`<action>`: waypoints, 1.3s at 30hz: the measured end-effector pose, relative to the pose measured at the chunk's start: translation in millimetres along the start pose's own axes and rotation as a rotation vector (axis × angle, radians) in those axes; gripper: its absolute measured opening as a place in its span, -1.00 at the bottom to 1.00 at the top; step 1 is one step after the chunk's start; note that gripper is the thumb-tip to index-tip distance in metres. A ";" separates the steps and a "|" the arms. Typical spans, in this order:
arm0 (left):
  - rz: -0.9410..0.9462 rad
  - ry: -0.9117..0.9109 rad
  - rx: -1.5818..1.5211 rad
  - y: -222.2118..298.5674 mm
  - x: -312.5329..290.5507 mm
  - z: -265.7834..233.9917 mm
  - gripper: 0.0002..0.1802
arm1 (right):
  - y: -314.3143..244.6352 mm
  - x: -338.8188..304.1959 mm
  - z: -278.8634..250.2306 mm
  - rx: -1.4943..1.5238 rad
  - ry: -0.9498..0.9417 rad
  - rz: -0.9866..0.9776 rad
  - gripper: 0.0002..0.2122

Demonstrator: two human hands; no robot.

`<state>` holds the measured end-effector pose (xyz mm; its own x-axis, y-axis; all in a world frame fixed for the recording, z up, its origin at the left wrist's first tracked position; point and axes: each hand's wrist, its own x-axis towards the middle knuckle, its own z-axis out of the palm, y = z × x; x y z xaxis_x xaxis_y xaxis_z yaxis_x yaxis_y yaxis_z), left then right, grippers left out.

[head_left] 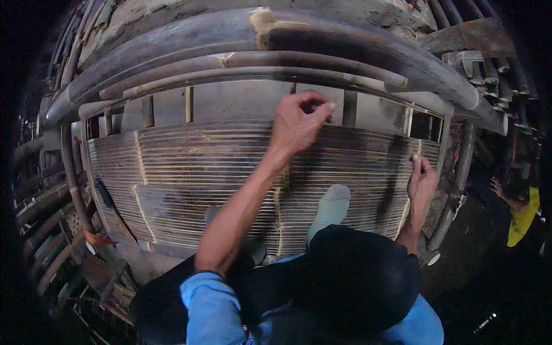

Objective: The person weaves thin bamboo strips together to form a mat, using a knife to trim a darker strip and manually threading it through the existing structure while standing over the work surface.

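In front of me lies a slatted bamboo panel, its many thin strips running left to right inside a frame and crossed by a few pale bindings. My left hand is raised over the panel's far edge. Its fingers are curled in, thumb against the fingers; what they hold, if anything, is too small to make out. My right hand hovers over the panel's right side, fingertips pinched together. Whether a thin strand sits in that pinch cannot be seen. A long dark knife-like tool lies on the panel's left side.
Thick bamboo poles cross beyond the panel. My socked foot rests on the slats. Bamboo pieces are heaped at left, and cut lengths at far right. Another person in a yellow garment is at right, one hand showing.
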<state>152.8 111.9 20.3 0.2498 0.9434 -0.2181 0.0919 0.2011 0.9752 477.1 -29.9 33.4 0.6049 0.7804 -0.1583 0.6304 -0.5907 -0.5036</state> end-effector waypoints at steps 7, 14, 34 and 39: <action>-0.175 0.060 -0.389 1.9 -17.3 19.2 -0.73 | -93.0 -15.9 1.7 0.042 0.036 -0.774 -0.76; -0.187 0.309 -0.822 -43.5 -48.5 -6.3 -0.77 | -179.9 -30.2 61.7 0.347 -0.614 -0.510 -0.87; -0.275 0.596 -0.998 -77.3 -83.8 -12.2 -0.80 | -186.4 -48.4 162.3 0.328 -0.631 -0.691 -0.86; -0.229 0.630 -1.000 -75.8 -78.5 -9.7 -0.80 | -187.6 -56.0 158.7 0.376 -0.556 -0.680 -0.86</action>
<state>116.9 25.2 -36.2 -0.2150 0.7659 -0.6060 -0.7851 0.2336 0.5737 247.7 69.7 2.0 -0.2119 0.9752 -0.0636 0.5055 0.0536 -0.8612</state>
